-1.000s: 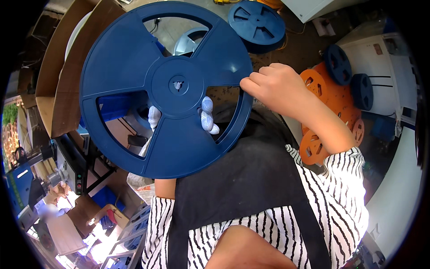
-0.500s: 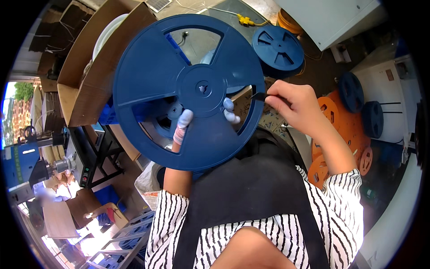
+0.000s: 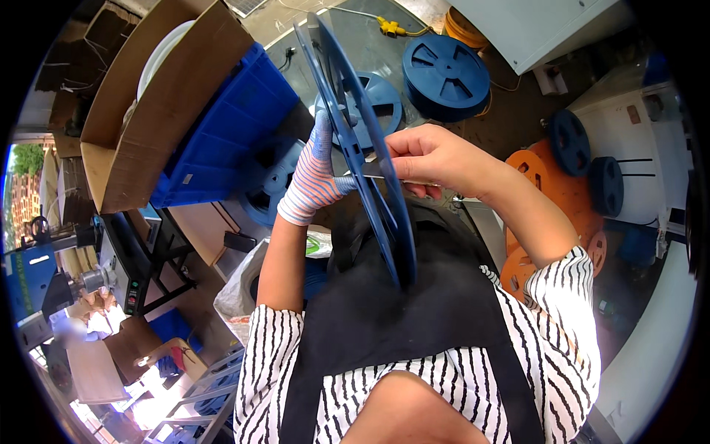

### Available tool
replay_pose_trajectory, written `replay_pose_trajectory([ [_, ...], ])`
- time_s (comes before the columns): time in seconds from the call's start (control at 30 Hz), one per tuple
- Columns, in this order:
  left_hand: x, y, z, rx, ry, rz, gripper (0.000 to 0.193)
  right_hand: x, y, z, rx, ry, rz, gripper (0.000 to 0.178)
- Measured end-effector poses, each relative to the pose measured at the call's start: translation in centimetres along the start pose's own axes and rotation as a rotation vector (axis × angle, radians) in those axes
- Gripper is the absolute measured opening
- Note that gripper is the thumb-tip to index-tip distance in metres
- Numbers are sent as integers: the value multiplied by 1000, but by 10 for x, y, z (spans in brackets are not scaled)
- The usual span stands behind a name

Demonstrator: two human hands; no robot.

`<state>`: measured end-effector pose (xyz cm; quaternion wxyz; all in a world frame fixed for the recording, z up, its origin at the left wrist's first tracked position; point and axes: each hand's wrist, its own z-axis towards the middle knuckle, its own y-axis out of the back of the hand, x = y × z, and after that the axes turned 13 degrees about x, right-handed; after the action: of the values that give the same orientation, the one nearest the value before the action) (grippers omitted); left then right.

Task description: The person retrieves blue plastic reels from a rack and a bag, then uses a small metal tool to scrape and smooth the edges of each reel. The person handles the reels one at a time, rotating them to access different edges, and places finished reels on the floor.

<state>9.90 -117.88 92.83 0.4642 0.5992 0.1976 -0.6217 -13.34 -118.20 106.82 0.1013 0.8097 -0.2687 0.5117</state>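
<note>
A large blue plastic reel (image 3: 396, 229) stands nearly edge-on in front of my chest, its two flanges apart and its lower edge against the black apron. My left hand (image 3: 314, 181), in a striped glove with bluish fingertips, grips the reel's left side near the middle. Bare, my right hand (image 3: 433, 159) is at the right flange, fingers pinched around a thin flat strip (image 3: 379, 177) that shows as a narrow pale line. The flange and my fingers hide most of that strip, so I cannot tell its kind.
Beyond the reel are more blue reels (image 3: 447, 78), one flat on a grey surface. At left stand a blue crate (image 3: 229, 118) and a cardboard box (image 3: 144, 140). Orange reels (image 3: 526, 166) lean at right. A white sack (image 3: 240, 288) sits below my left forearm; a yellow plug (image 3: 392, 28) lies far off.
The reel has turned from facing me to nearly edge-on. My left hand has come into view from behind it. My right hand has moved left, close against the flange.
</note>
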Motion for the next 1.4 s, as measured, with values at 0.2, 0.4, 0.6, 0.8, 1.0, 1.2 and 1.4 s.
replay_pose_trajectory([
  [0.2, -5, 4, -1, 15, -191, 406, 101, -7, 6, -16, 22, -60, -30, 23],
  [0.4, -23, 7, 4, 40, -246, 416, 116, -13, 0, -38, 49, -57, -66, 15],
  [0.6, -35, 8, 11, 8, -425, 502, 110, -23, 2, -52, 131, -74, -14, 17],
  [0.8, -35, 9, 13, -14, -397, 509, 116, -41, 7, -62, 117, 117, 34, 19],
  [1.0, -36, 12, 9, -23, -369, 485, 107, -41, 5, -39, -78, 8, 15, 32],
  [1.2, -4, 4, -20, -126, -41, 404, 117, -76, 29, -39, 31, 201, 457, 24],
  [1.4, 58, 18, -85, -96, 890, 433, 114, -195, 46, -12, -490, 117, 1034, 25],
])
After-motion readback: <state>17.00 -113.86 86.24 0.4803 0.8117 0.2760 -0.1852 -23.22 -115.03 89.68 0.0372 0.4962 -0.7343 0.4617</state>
